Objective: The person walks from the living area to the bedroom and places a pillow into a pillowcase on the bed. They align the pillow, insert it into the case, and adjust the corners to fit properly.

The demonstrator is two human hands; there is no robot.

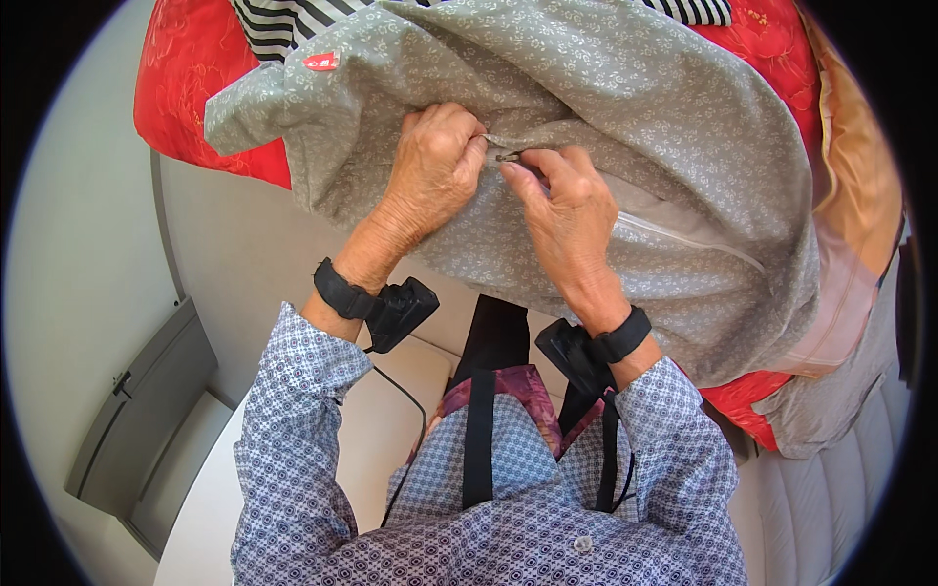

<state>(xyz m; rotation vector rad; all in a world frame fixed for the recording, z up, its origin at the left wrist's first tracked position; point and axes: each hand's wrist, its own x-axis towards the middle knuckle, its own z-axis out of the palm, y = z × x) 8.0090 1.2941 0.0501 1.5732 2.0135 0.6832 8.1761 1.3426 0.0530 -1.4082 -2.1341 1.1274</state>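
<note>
A grey fabric cover with small white flowers [674, 132] spreads before me and bears a small red tag [321, 61] with writing. My left hand [440, 154] pinches the cover's edge where the zipper runs. Just to its right, my right hand [564, 205] holds a small metal zipper pull [506, 157] between thumb and forefinger. Beyond my right hand, the pale zipper tape [689, 236] runs along the cover's opening to the right. The fingertips of the left hand are partly hidden behind the cloth.
Red patterned bedding [198, 80] lies beneath the cover. Black-and-white striped cloth [293, 26] shows at the top, and orange cloth [854, 168] hangs at the right. A grey padded surface [821, 505] is at lower right. A white table edge [198, 483] and a grey panel [146, 417] stand at left.
</note>
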